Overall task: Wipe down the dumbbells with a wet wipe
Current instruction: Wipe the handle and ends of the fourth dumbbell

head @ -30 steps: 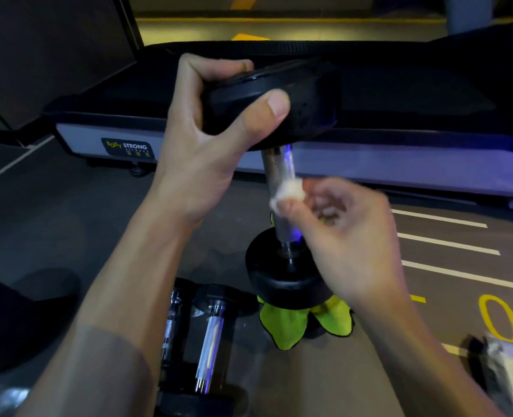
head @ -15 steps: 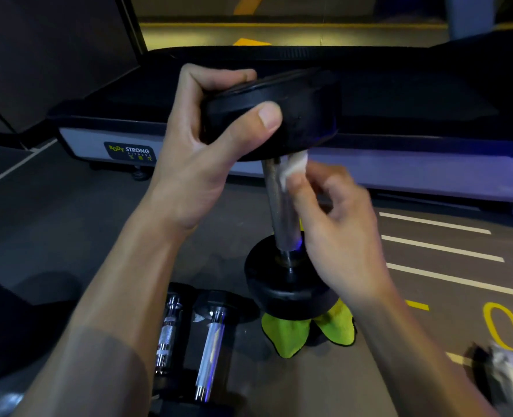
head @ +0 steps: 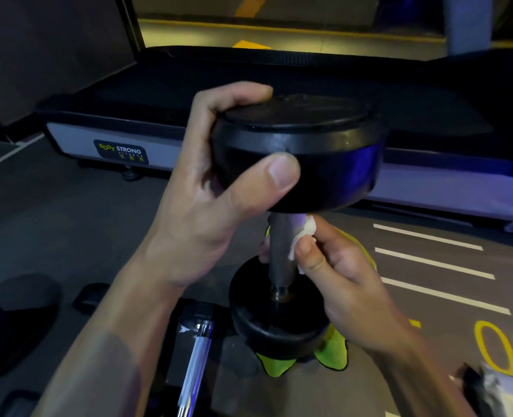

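A black dumbbell [head: 333,164] stands upright in the middle of the view, its lower head resting on a yellow-green cloth [head: 333,353]. My left hand [head: 207,206] grips the upper head, thumb across its side. My right hand [head: 339,275] wraps round the steel handle [head: 279,254] and pinches a white wet wipe [head: 302,236] against its upper part, just under the top head. Part of the wipe is hidden by my fingers.
Another dumbbell [head: 196,362] with a shiny handle lies on the floor at the lower left of the upright one. A treadmill [head: 123,145] with a "Body Strong" label runs across the back. White and yellow floor markings [head: 435,266] lie to the right. A white packet [head: 502,389] sits at the bottom right.
My right hand slid the wipe up the handle to just under the top head, and its fingers now wrap round the shaft. The view has moved closer.
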### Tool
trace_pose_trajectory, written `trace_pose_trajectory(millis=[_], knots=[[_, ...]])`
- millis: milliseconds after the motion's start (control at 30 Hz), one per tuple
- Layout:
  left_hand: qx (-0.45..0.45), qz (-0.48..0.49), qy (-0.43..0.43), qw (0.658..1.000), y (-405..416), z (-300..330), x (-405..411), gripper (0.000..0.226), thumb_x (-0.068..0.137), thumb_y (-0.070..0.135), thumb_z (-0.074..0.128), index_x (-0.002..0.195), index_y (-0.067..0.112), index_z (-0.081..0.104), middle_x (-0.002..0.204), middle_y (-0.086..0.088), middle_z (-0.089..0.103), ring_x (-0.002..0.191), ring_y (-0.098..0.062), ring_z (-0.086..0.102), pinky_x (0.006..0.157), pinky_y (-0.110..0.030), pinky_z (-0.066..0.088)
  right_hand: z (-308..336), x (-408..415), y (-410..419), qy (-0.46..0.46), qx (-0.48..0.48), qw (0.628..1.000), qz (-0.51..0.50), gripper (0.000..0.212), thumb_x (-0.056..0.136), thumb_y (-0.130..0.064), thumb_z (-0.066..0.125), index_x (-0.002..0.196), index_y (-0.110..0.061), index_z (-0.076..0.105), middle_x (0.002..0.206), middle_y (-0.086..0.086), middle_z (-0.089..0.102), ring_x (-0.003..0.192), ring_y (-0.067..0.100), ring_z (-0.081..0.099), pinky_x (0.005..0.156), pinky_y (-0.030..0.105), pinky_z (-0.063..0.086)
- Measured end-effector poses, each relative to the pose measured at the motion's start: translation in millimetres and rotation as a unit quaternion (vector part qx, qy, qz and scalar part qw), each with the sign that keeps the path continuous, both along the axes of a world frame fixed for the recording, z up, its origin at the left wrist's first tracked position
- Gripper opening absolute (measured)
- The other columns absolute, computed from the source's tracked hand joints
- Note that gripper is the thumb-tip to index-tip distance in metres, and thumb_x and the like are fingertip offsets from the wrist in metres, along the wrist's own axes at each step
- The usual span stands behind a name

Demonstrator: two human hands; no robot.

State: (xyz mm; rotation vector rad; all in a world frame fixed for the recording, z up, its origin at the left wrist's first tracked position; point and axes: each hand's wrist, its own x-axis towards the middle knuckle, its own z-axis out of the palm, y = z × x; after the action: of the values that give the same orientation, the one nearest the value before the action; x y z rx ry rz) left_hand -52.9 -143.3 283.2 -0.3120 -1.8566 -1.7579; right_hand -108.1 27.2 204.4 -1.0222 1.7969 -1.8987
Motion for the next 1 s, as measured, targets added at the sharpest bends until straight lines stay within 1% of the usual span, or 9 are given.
trace_pose_trajectory(millis=[167, 300, 433, 533, 633, 733, 833, 933, 1000], knots=[[0.037, 0.000, 0.003, 0.999, 1.6, 2.7, -14.0, 0.051, 0.079, 0.031, 0.070, 0.126, 0.020, 0.054, 0.124, -0.007, 0.061, 0.114, -0.028, 0.062, 0.098, -0.046, 0.052, 6.0, -3.5, -8.5, 0.043, 0.018, 0.998, -0.035, 0.035, 0.107, -0.041, 0.041, 0.094, -0.011, 0.053, 0.093, 0.021, 0.061, 0.088, 0.042, 0.058, 0.083, 0.065, 0.044], [0.099, -0.037, 0.021, 0.994, 0.7, 3.2, -28.8, 0.062, 0.075, 0.029, 0.080, 0.128, 0.015, 0.051, 0.142, -0.034, 0.053, 0.131, -0.055, 0.054, 0.111, -0.070, 0.043, 22.3, -23.3, -4.6, 0.085, 0.051, 0.993, -0.060, 0.030, 0.103, -0.048, 0.044, 0.094, -0.022, 0.056, 0.090, 0.009, 0.069, 0.087, 0.029, 0.067, 0.083, 0.060, 0.050], [0.102, -0.039, -0.035, 0.993, 0.4, 6.7, -42.7, 0.048, 0.080, 0.032, 0.065, 0.126, 0.023, 0.054, 0.140, -0.023, 0.059, 0.122, -0.033, 0.063, 0.098, -0.048, 0.053, 19.9, -37.3, -3.0, 0.094, 0.067, 0.989, -0.091, 0.032, 0.104, -0.045, 0.043, 0.097, -0.019, 0.059, 0.094, 0.008, 0.070, 0.091, 0.029, 0.069, 0.085, 0.059, 0.050], [-0.002, 0.002, -0.053, 0.999, 5.4, 12.6, -51.4, 0.042, 0.088, 0.036, 0.062, 0.129, 0.028, 0.056, 0.134, -0.003, 0.062, 0.125, -0.017, 0.065, 0.098, -0.033, 0.055, 11.7, -47.1, 0.4, 0.108, 0.086, 0.985, -0.100, 0.042, 0.106, -0.047, 0.041, 0.101, -0.011, 0.061, 0.095, 0.010, 0.069, 0.090, 0.031, 0.067, 0.085, 0.057, 0.050], [-0.161, 0.075, 0.001, 0.984, 10.7, 20.1, -53.0, 0.034, 0.099, 0.031, 0.053, 0.132, 0.025, 0.058, 0.139, 0.001, 0.055, 0.137, -0.017, 0.054, 0.111, -0.040, 0.048, 15.4, -52.9, 9.0, 0.100, 0.092, 0.986, -0.098, 0.036, 0.106, -0.049, 0.043, 0.091, -0.022, 0.061, 0.077, -0.008, 0.064, 0.072, 0.010, 0.059, 0.072, 0.030, 0.047], [-0.176, 0.095, 0.012, 0.980, 14.8, 16.4, -53.0, 0.030, 0.106, 0.027, 0.049, 0.134, 0.023, 0.059, 0.134, -0.006, 0.060, 0.123, -0.015, 0.060, 0.104, -0.035, 0.050, 8.3, -49.6, 21.5, 0.137, 0.156, 0.971, -0.119, 0.033, 0.105, -0.049, 0.047, 0.087, -0.028, 0.064, 0.078, -0.023, 0.062, 0.075, -0.004, 0.058, 0.070, 0.015, 0.040], [-0.163, 0.114, -0.002, 0.980, 14.9, 10.7, -54.6, 0.029, 0.107, 0.028, 0.050, 0.135, 0.025, 0.058, 0.137, -0.011, 0.058, 0.123, -0.016, 0.060, 0.105, -0.033, 0.051, -6.8, -38.4, 35.7, 0.180, 0.259, 0.942, -0.117, 0.035, 0.101, -0.060, 0.046, 0.095, -0.037, 0.072, 0.119, -0.023, 0.057, 0.122, 0.005, 0.053, 0.097, 0.024, 0.040], [-0.145, 0.118, -0.002, 0.982, 12.9, 10.4, -57.6, 0.029, 0.105, 0.031, 0.051, 0.133, 0.027, 0.059, 0.138, -0.012, 0.058, 0.124, -0.017, 0.060, 0.109, -0.040, 0.051, 7.5, -36.8, 31.1, 0.177, 0.292, 0.927, -0.154, 0.025, 0.096, -0.054, 0.059, 0.086, -0.035, 0.071, 0.100, -0.016, 0.054, 0.108, 0.013, 0.053, 0.091, 0.022, 0.041], [-0.137, 0.120, -0.005, 0.983, 13.1, 11.4, -59.6, 0.028, 0.104, 0.032, 0.052, 0.131, 0.029, 0.059, 0.138, -0.011, 0.058, 0.124, -0.016, 0.060, 0.109, -0.039, 0.050, 23.0, -37.3, 20.0, 0.166, 0.255, 0.933, -0.190, 0.016, 0.090, -0.037, 0.073, 0.106, -0.033, 0.073, 0.088, -0.013, 0.065, 0.096, 0.005, 0.063, 0.092, 0.029, 0.051]])
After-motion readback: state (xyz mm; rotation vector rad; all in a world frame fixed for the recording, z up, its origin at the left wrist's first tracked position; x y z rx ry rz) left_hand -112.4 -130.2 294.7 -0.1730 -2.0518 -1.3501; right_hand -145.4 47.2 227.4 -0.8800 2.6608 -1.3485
